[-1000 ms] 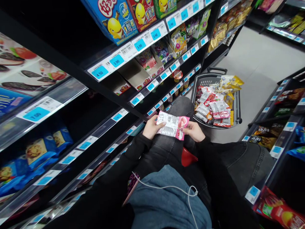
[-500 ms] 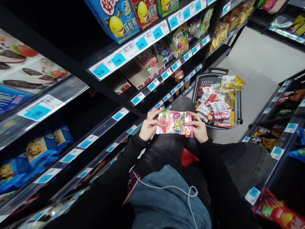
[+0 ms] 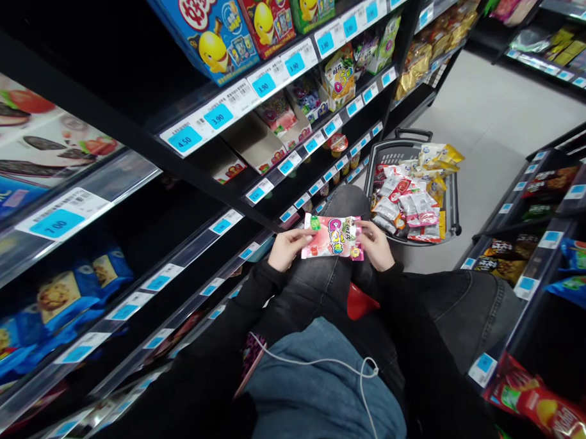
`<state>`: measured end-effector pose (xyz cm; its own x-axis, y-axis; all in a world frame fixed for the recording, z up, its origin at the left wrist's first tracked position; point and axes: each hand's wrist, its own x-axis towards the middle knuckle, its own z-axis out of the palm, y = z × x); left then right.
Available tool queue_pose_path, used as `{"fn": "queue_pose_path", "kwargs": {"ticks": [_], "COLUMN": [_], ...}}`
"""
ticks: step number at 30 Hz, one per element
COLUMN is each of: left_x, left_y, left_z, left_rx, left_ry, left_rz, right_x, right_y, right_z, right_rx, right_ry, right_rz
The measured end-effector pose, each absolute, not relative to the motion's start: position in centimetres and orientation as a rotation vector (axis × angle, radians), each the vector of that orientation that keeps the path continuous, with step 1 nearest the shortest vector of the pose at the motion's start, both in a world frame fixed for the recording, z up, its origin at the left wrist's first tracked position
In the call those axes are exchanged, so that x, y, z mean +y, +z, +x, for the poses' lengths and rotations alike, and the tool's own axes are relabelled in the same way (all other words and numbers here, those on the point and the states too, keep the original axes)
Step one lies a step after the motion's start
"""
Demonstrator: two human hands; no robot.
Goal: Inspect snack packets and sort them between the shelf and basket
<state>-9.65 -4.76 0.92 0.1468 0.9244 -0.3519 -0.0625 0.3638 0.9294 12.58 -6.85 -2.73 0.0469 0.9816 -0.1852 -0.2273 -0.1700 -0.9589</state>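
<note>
A person's two bare hands hold a pink-and-white candy packet [image 3: 333,237] face up above dark grey jeans [image 3: 319,279], in a shop aisle. The left hand [image 3: 288,248] pinches the packet's left end between thumb and fingers; the right hand [image 3: 375,245] grips its right end. Farther off, to the right of the knee, a grey plastic shopping basket [image 3: 391,158] sits on the floor, heaped with snack packets: yellow ones [image 3: 437,155] at the far right, red, white and pink ones [image 3: 417,209] nearer. On the left shelving, open cardboard display boxes [image 3: 254,143] stand side by side, one holding pink packets [image 3: 277,112]. Above them stand blue, red and green cartons [image 3: 214,49] with yellow cartoon figures. Blue price labels [image 3: 263,85] line the shelf edges. More snack shelves [image 3: 557,232] border the right side, and pale grey floor [image 3: 476,110] stretches away between.
</note>
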Motion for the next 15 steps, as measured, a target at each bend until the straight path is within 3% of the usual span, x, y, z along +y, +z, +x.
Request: {"fn": "queue_pose_path", "kwargs": {"ticks": [9,15], "left_x": [-4.1,-1.0], "left_y": [0.8,2.2], "left_z": [-8.1,-9.0], "left_rx": [1.173,1.162], "left_ry": [0.932,0.810], "left_rz": [0.761,0.877], "right_x": [-6.7,-6.6], "right_y": [-0.5,-0.3], "right_z": [13.3,20.8], "right_rx": [-0.972,-1.085], "right_ry": [1.343,0.857], "right_rz": [-1.180,-1.546]}}
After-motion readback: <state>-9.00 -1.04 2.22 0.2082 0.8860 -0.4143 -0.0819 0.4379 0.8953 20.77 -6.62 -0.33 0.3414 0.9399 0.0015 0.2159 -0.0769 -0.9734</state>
